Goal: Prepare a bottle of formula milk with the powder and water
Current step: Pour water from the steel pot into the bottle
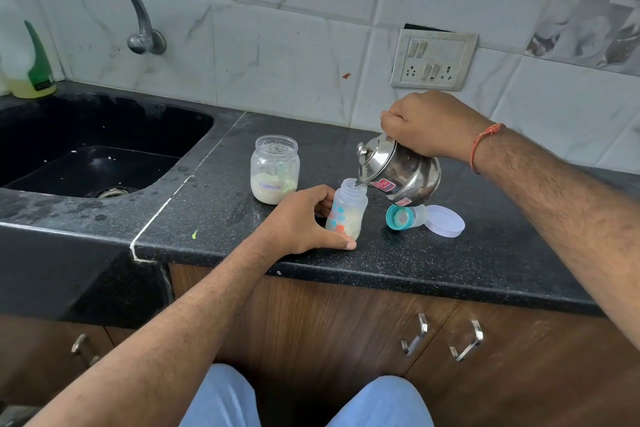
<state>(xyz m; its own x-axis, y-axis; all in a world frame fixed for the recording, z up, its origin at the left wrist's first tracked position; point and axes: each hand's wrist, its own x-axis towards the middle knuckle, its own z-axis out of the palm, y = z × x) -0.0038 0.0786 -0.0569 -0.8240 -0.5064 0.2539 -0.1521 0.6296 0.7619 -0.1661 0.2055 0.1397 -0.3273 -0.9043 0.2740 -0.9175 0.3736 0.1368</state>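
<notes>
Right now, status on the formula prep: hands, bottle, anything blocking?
Left hand gripping baby bottle, upright on counter. Right hand tilting steel kettle, spout at bottle mouth. Powder already in bottle. Nothing blocking; teat cap lies beside.

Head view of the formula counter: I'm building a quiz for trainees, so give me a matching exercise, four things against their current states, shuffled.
Things:
1. baby bottle
2. steel kettle
3. formula jar
4. teat cap

States:
A. lying on its side on the counter
B. tilted, spout at a bottle's mouth
C. upright, lid off, standing untouched
D. upright, steadied by the left hand

Pairs: 1-D, 2-B, 3-C, 4-A
</notes>
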